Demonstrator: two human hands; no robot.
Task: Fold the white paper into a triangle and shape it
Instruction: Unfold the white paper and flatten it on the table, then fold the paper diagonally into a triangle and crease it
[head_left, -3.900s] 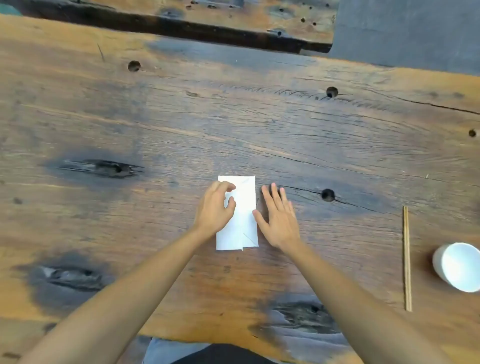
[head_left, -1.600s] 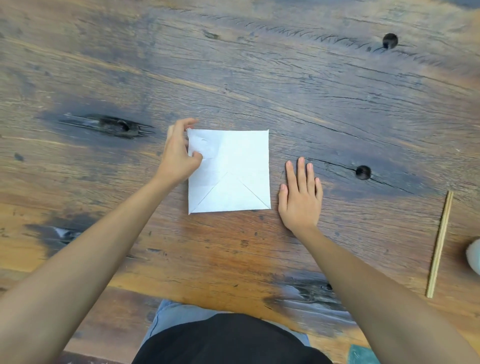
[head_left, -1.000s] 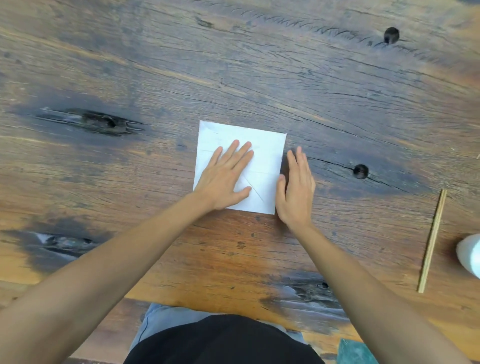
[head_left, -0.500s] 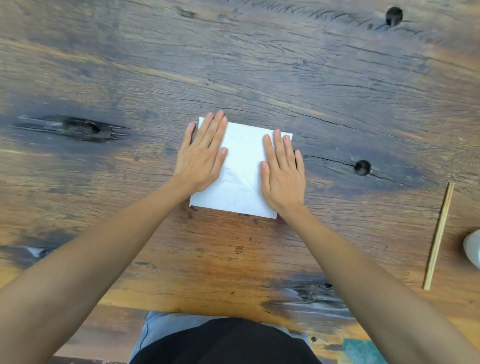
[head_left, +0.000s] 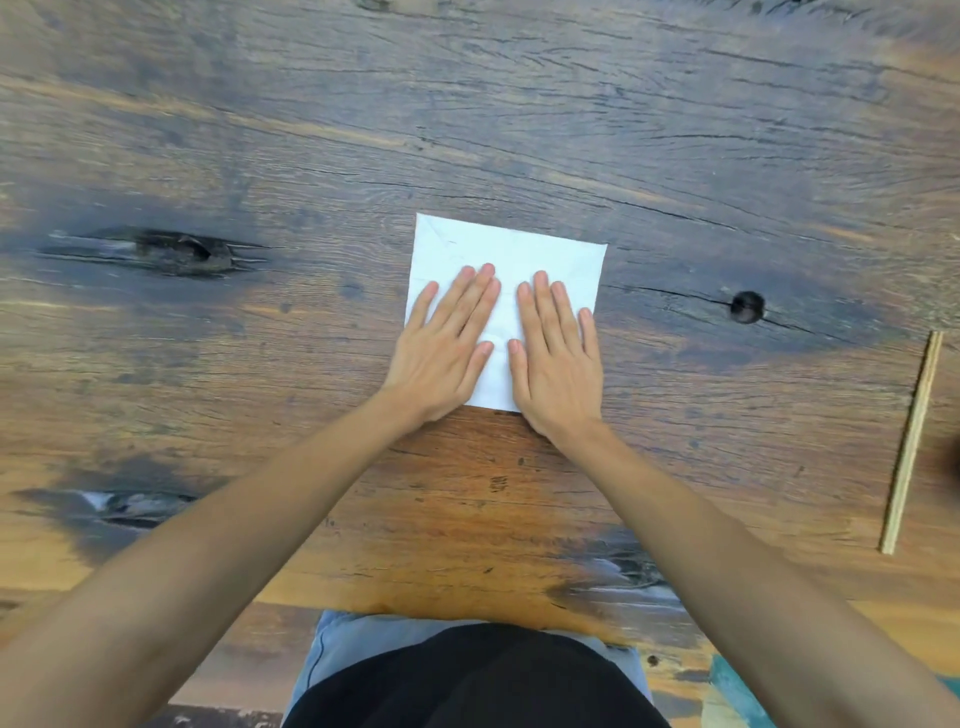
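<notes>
Now, item: white paper (head_left: 506, 249), a square lying flat on the wooden table (head_left: 311, 130). Left hand (head_left: 441, 353) and right hand (head_left: 558, 358) both rest on it, fingers spread flat, gripping nothing; half a second ago they sat further apart. Probably smoothing old creases; no triangle yet. Wooden stick (head_left: 911, 441) well to the right. No writing legible, though motion blur limits this.

White paper (head_left: 506, 249), plain, faint crease lines across it. The desk (head_left: 519, 130) shows streaked brown and orange wood grain, with grey-black scorched patches and dark knots. A pale tan stick (head_left: 910, 441) lies at right.
</notes>
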